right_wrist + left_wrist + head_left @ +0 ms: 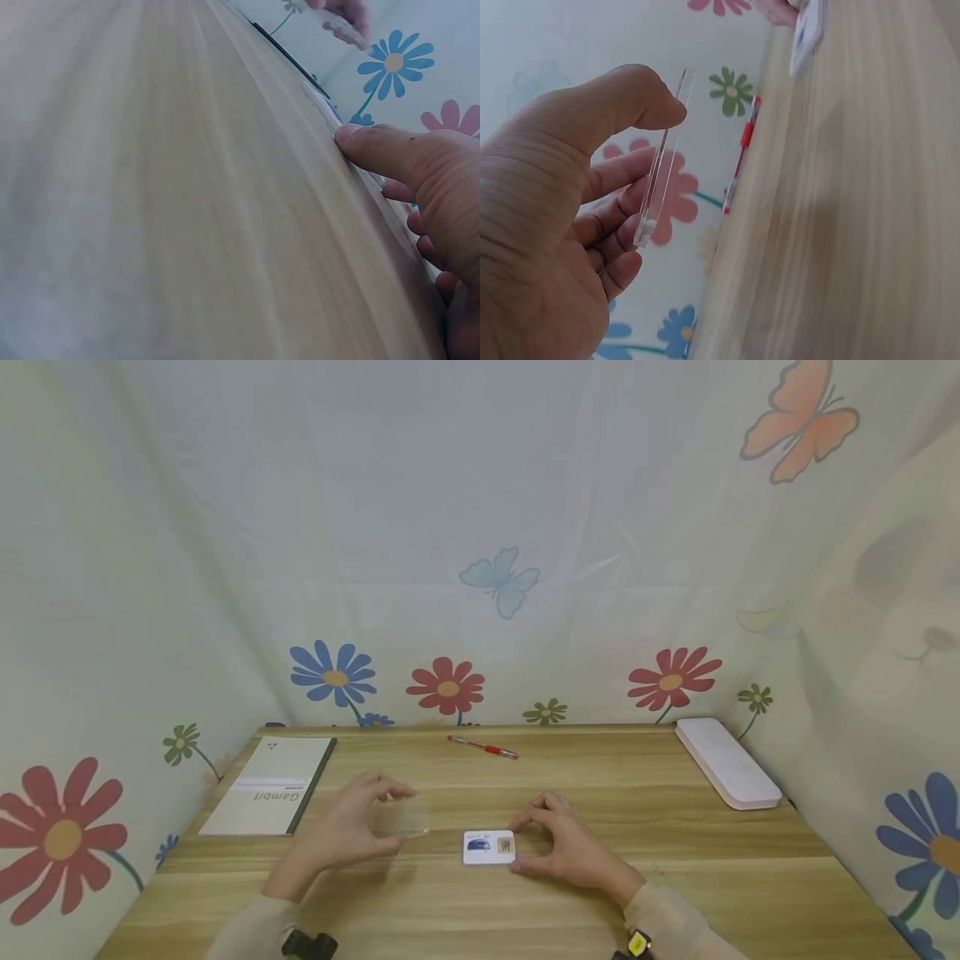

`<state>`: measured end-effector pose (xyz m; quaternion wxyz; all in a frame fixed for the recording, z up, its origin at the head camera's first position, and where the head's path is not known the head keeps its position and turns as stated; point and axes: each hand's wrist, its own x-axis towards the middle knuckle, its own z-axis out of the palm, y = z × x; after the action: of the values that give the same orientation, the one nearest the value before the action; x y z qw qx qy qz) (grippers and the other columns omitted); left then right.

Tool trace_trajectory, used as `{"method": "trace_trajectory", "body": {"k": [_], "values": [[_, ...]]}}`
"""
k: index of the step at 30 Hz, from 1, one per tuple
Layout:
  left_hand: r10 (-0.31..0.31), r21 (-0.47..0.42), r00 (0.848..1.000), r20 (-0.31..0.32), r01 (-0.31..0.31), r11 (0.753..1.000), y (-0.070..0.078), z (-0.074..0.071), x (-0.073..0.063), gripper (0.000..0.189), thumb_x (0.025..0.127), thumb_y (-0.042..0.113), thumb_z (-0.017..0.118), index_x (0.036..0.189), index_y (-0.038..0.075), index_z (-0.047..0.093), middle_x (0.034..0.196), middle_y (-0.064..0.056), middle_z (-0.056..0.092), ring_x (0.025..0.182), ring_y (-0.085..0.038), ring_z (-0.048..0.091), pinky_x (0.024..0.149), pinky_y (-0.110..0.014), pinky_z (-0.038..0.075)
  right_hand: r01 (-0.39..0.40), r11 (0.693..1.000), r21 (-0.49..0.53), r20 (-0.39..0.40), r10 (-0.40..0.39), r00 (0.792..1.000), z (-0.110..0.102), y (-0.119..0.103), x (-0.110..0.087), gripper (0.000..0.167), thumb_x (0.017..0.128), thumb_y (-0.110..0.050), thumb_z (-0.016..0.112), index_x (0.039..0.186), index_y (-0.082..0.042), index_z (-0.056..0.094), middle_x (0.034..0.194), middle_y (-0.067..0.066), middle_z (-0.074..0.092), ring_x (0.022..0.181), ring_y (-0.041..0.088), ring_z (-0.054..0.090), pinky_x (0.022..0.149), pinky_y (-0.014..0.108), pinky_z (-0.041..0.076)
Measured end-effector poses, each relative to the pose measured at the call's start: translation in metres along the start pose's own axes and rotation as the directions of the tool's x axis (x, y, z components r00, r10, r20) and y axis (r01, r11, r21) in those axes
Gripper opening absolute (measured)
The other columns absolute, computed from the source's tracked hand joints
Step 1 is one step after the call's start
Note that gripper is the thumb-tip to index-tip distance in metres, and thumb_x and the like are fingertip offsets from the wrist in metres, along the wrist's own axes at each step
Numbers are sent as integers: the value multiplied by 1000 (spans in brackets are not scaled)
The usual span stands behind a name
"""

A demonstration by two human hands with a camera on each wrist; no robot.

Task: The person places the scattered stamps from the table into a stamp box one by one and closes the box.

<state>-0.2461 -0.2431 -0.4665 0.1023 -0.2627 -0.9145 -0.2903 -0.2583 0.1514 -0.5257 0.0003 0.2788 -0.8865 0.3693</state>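
My left hand (352, 827) holds a thin, clear rectangular plastic piece (407, 818) by its edges, raised above the table. In the left wrist view, this see-through piece (658, 187) is edge-on, between the thumb and the fingers. To its right, a small white rectangular card-like case (477, 858) with a dark blue picture and a tan square lies flat on the wood. My right hand (570, 847) pinches its right end, thumb at the near corner and a finger at the far one. In the right wrist view, the thumb (367, 146) hides most of the case.
A notebook (262, 777) marked "Gambit" lies at the table's left side. Near the back edge is a red pen (482, 746). A long white box (727, 764) lies at the right side. Flower-printed cloth (555, 635) hangs behind the wooden table (750, 877).
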Motion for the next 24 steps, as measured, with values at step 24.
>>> {"method": "trace_trajectory", "body": {"k": [24], "values": [[54,-125,985,166,-33,992,56,63,54,57,83,30,97,137,24,77,124,4,66,117,-18,59,103,-48,54,45,999,7,-12,-45,999,0,1,0,47,85,-57,95,124,-39,77,130,-9,56,129,23,48,109,58,44]]}}
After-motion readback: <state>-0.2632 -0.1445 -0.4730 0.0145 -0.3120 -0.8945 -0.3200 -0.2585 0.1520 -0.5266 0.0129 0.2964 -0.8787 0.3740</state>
